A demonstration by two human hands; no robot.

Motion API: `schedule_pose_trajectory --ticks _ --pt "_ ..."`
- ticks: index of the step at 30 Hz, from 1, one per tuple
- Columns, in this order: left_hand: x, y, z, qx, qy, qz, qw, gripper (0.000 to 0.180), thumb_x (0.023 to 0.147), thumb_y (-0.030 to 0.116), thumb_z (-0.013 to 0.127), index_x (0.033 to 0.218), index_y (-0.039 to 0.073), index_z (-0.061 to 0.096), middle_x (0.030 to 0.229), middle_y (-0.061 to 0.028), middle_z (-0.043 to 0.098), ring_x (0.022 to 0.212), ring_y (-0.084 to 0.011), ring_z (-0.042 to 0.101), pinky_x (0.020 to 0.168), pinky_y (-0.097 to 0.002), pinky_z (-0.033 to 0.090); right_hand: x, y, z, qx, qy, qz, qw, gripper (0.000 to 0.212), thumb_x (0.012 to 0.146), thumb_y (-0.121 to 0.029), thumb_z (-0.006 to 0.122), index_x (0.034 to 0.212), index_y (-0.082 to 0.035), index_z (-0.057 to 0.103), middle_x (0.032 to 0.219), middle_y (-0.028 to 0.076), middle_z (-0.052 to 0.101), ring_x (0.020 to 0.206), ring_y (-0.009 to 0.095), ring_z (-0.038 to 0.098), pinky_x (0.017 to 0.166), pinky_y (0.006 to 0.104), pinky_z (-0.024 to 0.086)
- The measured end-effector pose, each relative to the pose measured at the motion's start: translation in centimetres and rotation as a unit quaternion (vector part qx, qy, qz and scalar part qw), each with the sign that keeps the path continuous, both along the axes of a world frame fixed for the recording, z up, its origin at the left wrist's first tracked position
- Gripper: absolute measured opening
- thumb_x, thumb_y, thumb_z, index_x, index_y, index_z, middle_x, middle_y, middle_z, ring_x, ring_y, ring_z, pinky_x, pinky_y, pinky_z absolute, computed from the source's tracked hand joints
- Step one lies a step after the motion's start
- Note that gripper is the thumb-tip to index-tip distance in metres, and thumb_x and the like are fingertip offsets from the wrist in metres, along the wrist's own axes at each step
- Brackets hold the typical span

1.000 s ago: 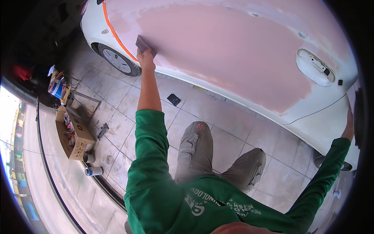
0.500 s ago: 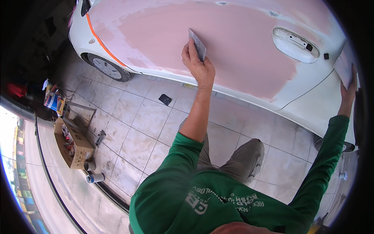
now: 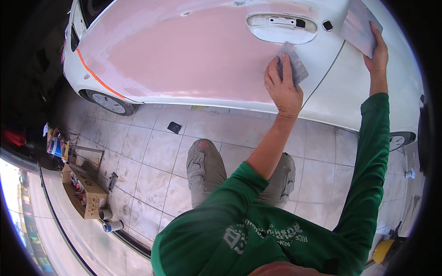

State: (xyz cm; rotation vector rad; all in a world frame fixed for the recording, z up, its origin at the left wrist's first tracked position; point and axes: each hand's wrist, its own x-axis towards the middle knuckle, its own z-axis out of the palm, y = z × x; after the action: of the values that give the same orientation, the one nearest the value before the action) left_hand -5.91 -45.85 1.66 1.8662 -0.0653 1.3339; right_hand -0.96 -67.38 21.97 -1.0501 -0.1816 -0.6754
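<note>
Scraper in the left hand, at the door below the handle recess.
Left fingers, slightly parted, clasp it, arm reaching up and right; the right hand, arm extended, grips a plate's edge. Pink coat spreads leftward; a seam runs just right, the sill below.

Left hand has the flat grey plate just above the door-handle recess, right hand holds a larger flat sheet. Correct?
Not quite: the head view shows the left hand with the flat grey plate just below the door-handle recess, not above it. The right hand does hold a larger flat sheet.
</note>
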Motion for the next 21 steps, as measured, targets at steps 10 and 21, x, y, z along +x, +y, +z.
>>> schedule_pose_trajectory --ticks 10,21 --pt "-2.9 0.3 -0.7 0.013 0.118 -0.419 0.9 0.061 0.076 -0.009 0.06 0.135 0.004 0.054 0.13 -0.0167 0.051 0.116 -0.0371 0.051 0.096 -0.0443 0.045 -2.5 0.4 -2.6 -0.003 0.022 0.01 1.0 0.045 0.097 -0.025 0.061 0.131 0.005 0.056 0.128 0.013 0.059 0.115 0.022 0.059 0.097 0.0323 0.047" --pt "-13.4 19.3 -1.3 0.085 0.107 -0.465 0.875 0.057 0.089 0.01 0.064 0.144 0.013 0.05 0.143 -0.0153 0.042 0.13 -0.037 0.045 0.108 -0.0431 0.04 -14.9 20.5 -30.8 0.308 0.247 0.354 0.848 0.04 0.098 -0.026 0.056 0.129 -0.001 0.055 0.123 0.014 0.064 0.109 0.024 0.063 0.093 0.0379 0.052"
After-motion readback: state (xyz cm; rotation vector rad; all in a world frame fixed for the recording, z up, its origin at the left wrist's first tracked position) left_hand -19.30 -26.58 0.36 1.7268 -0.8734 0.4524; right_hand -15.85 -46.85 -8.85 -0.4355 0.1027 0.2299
